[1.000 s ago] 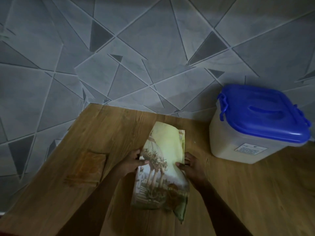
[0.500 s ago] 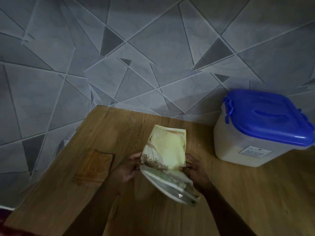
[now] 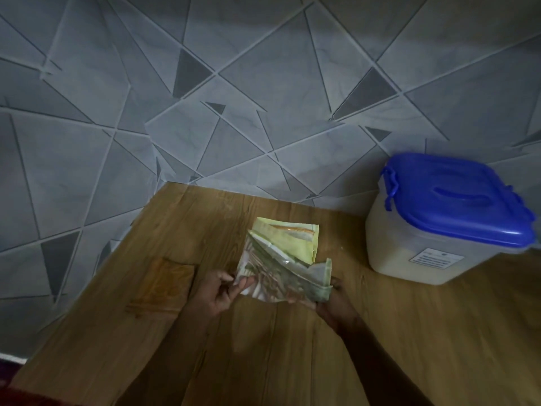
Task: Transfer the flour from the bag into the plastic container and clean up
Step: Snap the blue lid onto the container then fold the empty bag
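Grip: my left hand [image 3: 218,291] and right hand [image 3: 336,303] pinch the folded flour bag [image 3: 281,259].
Bag: held just above the tabletop [image 3: 409,332].
Container: plastic container [image 3: 433,247], blue lid [image 3: 456,200] shut, right.

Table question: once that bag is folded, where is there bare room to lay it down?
The table is bare near the front edge, below both hands, and behind the flour bag toward the wall. It is crowded on the right, where the plastic container stands, and on the left by the brown cloth.
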A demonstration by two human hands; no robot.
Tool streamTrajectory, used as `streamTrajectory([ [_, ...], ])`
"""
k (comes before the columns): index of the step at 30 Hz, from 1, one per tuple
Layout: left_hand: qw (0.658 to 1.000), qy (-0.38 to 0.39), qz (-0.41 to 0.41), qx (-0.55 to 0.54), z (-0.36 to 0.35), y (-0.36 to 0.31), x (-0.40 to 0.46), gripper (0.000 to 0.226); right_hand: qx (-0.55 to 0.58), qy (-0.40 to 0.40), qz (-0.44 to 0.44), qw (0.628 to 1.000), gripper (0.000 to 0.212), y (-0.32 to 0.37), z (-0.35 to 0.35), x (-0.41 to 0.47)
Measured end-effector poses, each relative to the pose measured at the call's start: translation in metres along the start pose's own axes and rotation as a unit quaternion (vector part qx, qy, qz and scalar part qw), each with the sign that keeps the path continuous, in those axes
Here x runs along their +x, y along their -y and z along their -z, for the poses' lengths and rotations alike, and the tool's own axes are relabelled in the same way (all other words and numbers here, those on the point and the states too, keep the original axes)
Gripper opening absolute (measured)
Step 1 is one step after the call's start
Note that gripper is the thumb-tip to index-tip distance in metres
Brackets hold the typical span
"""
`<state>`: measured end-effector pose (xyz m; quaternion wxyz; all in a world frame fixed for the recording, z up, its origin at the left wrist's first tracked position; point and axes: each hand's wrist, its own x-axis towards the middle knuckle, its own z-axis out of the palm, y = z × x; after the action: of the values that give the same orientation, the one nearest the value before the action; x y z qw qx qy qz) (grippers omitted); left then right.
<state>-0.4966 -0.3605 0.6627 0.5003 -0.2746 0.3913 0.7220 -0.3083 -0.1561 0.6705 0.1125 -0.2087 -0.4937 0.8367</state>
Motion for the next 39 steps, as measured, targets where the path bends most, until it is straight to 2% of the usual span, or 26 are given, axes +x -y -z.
streamTrajectory([
  [3,0.999,0.036,-0.016,-0.002,-0.013,0.001,-0.017,0.033,0.124,-0.004,-0.086,0.989,0.031,0.004,0.000,0.003],
  [6,0.995,0.066,-0.046,0.050,-0.018,0.001,-0.024,0.041,0.193,0.042,-0.107,0.975,0.064,0.008,0.006,0.001],
  [8,0.990,0.084,-0.067,0.094,-0.020,0.000,-0.026,0.044,0.210,0.074,-0.075,0.972,0.065,0.002,0.012,0.001],
  [10,0.980,0.090,-0.095,0.151,-0.021,-0.001,-0.029,0.041,0.147,0.111,-0.048,0.982,0.053,0.002,0.010,-0.001],
  [12,0.947,0.064,-0.150,0.278,-0.021,0.000,-0.033,0.034,-0.010,0.081,-0.016,0.997,0.040,0.000,0.004,-0.003],
  [14,0.890,0.014,-0.199,0.410,-0.022,0.006,-0.036,0.042,-0.122,0.030,0.005,0.992,0.044,0.002,-0.010,-0.005],
  [15,0.871,-0.013,-0.220,0.440,-0.022,0.010,-0.036,0.045,-0.150,0.007,0.011,0.989,0.048,0.003,-0.016,-0.007],
  [19,0.838,-0.073,-0.317,0.439,-0.018,0.018,-0.027,0.046,-0.193,-0.033,0.065,0.978,0.045,0.013,-0.034,-0.009],
  [22,0.765,-0.128,-0.351,0.526,-0.010,0.016,-0.028,0.059,-0.188,-0.029,0.095,0.977,0.048,0.014,-0.037,-0.008],
  [24,0.738,-0.117,-0.377,0.547,-0.005,0.016,-0.028,0.058,-0.189,-0.029,0.101,0.976,0.046,0.014,-0.037,-0.009],
  [26,0.755,-0.064,-0.402,0.515,-0.003,0.017,-0.030,0.045,-0.181,-0.034,0.105,0.977,0.046,0.012,-0.037,-0.011],
  [29,0.805,0.002,-0.391,0.446,-0.006,0.024,-0.038,0.040,-0.154,-0.025,0.101,0.983,0.045,0.007,-0.033,-0.012],
  [36,0.790,0.052,-0.454,0.408,-0.011,0.052,-0.056,0.066,-0.134,-0.020,0.097,0.986,0.046,0.016,-0.016,-0.021],
  [39,0.794,0.023,-0.475,0.378,-0.012,0.066,-0.066,0.066,-0.151,0.001,0.097,0.984,0.060,0.025,-0.005,-0.019],
])
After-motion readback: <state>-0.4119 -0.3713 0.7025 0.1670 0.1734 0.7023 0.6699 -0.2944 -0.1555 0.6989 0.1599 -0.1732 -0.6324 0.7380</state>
